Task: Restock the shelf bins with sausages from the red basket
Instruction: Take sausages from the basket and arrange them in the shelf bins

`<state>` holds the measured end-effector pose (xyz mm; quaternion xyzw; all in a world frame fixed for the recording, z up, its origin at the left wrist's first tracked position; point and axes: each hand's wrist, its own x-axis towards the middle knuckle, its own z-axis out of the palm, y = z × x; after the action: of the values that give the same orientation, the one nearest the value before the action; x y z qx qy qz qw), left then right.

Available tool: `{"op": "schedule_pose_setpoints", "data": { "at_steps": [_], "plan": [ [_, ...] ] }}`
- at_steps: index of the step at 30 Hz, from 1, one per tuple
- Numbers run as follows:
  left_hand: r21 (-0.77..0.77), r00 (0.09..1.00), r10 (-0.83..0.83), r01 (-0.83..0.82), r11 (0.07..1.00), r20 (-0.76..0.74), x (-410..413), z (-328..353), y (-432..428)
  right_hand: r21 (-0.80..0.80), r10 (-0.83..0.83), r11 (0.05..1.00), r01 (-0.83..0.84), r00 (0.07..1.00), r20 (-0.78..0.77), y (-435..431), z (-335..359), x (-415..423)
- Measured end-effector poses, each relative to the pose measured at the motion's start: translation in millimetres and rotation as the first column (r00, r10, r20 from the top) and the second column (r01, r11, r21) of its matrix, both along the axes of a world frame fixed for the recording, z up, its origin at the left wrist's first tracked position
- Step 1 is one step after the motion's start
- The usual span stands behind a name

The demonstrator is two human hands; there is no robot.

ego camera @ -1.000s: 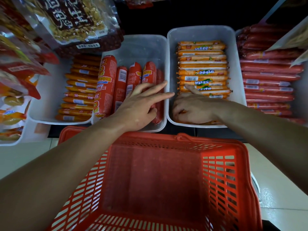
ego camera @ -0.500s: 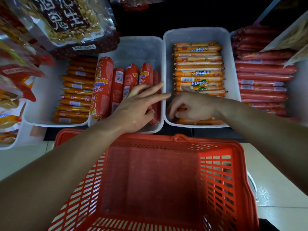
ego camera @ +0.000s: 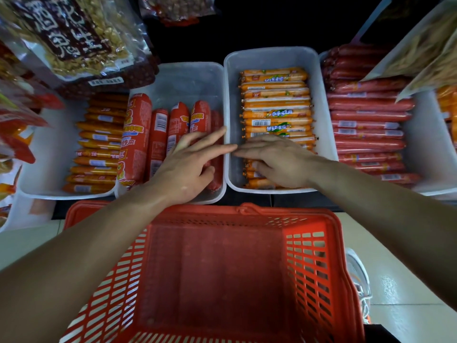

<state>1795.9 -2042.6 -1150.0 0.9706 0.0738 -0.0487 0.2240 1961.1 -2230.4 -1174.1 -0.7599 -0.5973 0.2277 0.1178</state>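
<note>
The red basket [ego camera: 312, 258] sits at the bottom of the view, and no sausages show inside it. Above it stand white shelf bins. My left hand [ego camera: 189, 164] lies with straight fingers on the thick red sausages [ego camera: 158, 142] in the second bin [ego camera: 188, 78]. My right hand [ego camera: 277, 158] rests flat on the thin orange sausages [ego camera: 275, 105] at the front of the third bin [ego camera: 272, 58], its fingers pointing left toward the bin wall. The two hands' fingertips almost meet over the wall between the bins.
A left bin [ego camera: 47, 159] holds small orange sausages and a right bin [ego camera: 426, 147] holds long dark red ones. Snack bags [ego camera: 74, 38] hang over the upper left, another bag [ego camera: 425, 48] at the upper right. A shoe [ego camera: 358, 276] shows beside the basket.
My right hand has slid a little over the orange sausages and its fingers now lie straighter, pointing left. My left hand has stayed on the red sausages.
</note>
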Motion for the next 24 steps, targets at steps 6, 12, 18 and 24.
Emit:
{"op": "schedule_pose_setpoints", "data": {
  "at_steps": [6,12,18,24],
  "plan": [
    [0.0,1.0,0.0,0.0,1.0,0.004,0,1,0,-0.046,-0.078,0.996,0.073,0.988,-0.136,-2,0,7],
    [-0.048,1.0,0.021,-0.022,0.999,-0.021,3,4,-1,0.048,-0.257,0.96,0.275,0.94,-0.226,-11,12,14],
    [-0.204,0.96,0.242,-0.211,0.956,0.141,34,28,-42,-0.092,-0.31,0.94,0.33,0.934,0.18,-23,11,19],
    [-0.368,0.898,0.399,-0.439,0.82,-0.185,64,13,-94,-0.256,-0.371,0.877,0.407,0.911,0.179,-17,4,13]
  ]
}}
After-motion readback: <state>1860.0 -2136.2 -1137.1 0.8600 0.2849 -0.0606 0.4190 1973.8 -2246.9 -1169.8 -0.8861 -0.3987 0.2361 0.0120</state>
